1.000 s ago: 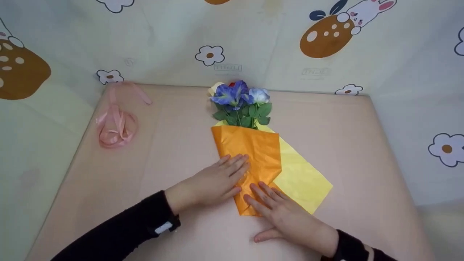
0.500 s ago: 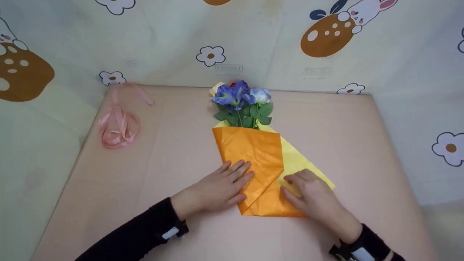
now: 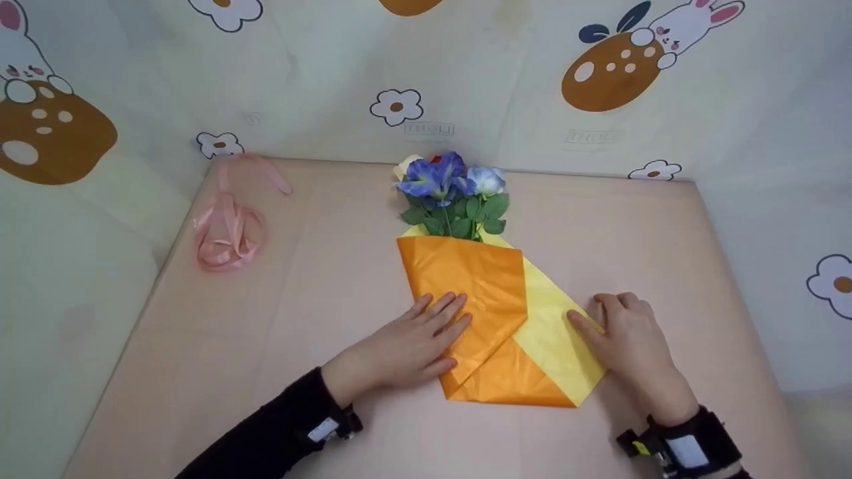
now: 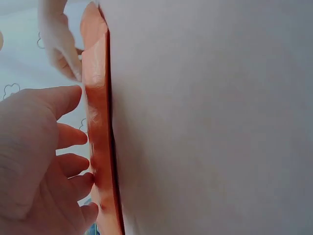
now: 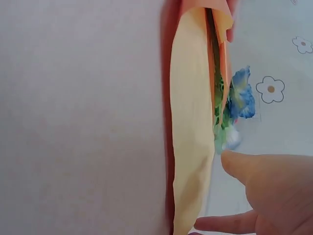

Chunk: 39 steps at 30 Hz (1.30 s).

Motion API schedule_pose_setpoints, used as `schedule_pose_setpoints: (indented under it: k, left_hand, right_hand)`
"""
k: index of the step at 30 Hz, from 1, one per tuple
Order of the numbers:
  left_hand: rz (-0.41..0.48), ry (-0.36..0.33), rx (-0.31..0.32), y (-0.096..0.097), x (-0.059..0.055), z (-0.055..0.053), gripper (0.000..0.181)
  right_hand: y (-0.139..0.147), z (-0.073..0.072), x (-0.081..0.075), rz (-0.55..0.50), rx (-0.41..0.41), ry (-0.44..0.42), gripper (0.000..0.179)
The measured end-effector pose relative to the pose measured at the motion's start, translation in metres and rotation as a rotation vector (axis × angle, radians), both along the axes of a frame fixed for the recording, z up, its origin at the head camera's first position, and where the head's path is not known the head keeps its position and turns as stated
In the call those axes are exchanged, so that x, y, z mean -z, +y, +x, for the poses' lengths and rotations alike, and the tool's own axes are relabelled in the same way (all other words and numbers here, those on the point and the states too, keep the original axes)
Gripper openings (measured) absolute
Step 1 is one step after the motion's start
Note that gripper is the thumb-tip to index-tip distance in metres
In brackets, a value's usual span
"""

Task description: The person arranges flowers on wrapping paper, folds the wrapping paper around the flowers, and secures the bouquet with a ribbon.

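A bunch of artificial flowers [image 3: 436, 181], blue, pale blue, cream and a bit of red with green leaves, lies on the table. Orange wrapping paper [image 3: 466, 273] with a yellow inner side [image 3: 556, 326] is folded across the stems from the left. My left hand [image 3: 406, 346] rests spread on the left part of the orange fold, fingers straight. At the right edge of the yellow side is my right hand [image 3: 636, 346], thumb over the edge and fingers beyond it. In the right wrist view the right thumb [image 5: 239, 166] and a finger stand apart, and a stem shows inside the fold.
A loose coil of pink ribbon [image 3: 229, 236] lies at the back left of the pale pink tabletop [image 3: 319, 266]. Behind and beside the table hangs a light cloth [image 3: 319, 73] printed with flowers and rabbits.
My right hand has moved from the lower orange fold to the right, off to the yellow edge, uncovering the lower paper. The left hand stays on the fold, shifted slightly down.
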<state>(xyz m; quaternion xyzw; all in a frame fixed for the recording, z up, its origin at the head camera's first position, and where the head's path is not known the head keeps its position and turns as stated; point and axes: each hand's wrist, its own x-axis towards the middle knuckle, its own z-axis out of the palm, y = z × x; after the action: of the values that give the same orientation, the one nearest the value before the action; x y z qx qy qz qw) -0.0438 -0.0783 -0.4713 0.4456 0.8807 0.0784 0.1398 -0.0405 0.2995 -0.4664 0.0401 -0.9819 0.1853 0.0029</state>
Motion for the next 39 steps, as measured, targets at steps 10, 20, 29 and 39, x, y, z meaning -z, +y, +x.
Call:
schedule_pose_setpoints:
  k: [10, 20, 29, 39]
  left_hand:
    - [-0.041, -0.006, -0.016, 0.001, 0.003, 0.000, 0.072]
    - [-0.074, 0.026, 0.009, 0.000, 0.004, -0.001, 0.073]
    - [-0.091, 0.028, 0.017, 0.000, 0.004, -0.003, 0.072]
    - [-0.087, 0.036, 0.031, 0.001, 0.008, -0.004, 0.074]
  right_hand:
    - [0.015, -0.004, -0.019, -0.007, 0.034, -0.390, 0.067]
    - [0.045, 0.005, -0.020, -0.391, -0.145, -0.766, 0.042]
    - [0.049, 0.003, -0.023, -0.650, -0.260, -0.815, 0.034]
    - [0.029, 0.011, -0.015, -0.743, -0.489, -1.046, 0.024]
